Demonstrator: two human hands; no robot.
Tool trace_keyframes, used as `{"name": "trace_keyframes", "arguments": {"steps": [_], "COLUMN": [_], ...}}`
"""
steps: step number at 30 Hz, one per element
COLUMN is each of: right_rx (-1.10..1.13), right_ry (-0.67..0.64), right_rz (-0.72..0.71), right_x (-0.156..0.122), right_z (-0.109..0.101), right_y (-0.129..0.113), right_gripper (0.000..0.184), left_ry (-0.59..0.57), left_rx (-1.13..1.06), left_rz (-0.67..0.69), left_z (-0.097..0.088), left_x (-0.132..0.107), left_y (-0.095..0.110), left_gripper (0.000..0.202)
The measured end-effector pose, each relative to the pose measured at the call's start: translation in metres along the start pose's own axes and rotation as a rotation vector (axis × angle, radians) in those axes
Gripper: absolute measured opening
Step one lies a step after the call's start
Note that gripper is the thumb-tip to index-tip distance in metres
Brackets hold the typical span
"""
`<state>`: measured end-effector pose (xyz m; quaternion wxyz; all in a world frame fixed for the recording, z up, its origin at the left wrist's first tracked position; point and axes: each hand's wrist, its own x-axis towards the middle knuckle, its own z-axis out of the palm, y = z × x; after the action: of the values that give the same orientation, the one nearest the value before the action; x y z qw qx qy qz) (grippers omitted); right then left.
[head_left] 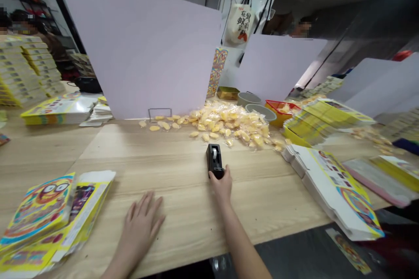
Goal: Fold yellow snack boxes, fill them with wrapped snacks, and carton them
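I grasp the dispenser (pixel 215 162) with the right hand (pixel 222 186); the left hand (pixel 140 220) lies released. Caution: pushing toward the tabletop's (pixel 173 161) far edge may scatter packets (pixel 225 124).

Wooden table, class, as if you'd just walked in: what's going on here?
A person's right hand grips the near end of a black tape dispenser on the wooden table. The left hand is spread palm down at the table, with nothing visible in it. Beyond the dispenser lies a heap of yellowish wrapped pieces. Printed cardboard stacks lie on the left and right.
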<state>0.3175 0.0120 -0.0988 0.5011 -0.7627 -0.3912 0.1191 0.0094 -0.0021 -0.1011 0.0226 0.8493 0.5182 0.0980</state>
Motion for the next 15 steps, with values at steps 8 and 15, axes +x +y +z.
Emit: {"name": "trace_keyframes", "arguments": {"steps": [8,15], "right_rx": [-0.047,0.067], "right_ry": [0.051,0.067], "right_rz": [0.162,0.277], "right_x": [-0.003,0.028], "right_z": [-0.098,-0.237], "right_y": [0.045,0.082], "right_gripper": [0.056,0.069], "left_ry": [0.011,0.03], "left_rx": [0.0,-0.176], "left_rz": [0.045,0.06], "left_z": [0.018,0.019], "left_x": [-0.006,0.049], "left_y": [-0.013,-0.012], "left_gripper": [0.052,0.045]}}
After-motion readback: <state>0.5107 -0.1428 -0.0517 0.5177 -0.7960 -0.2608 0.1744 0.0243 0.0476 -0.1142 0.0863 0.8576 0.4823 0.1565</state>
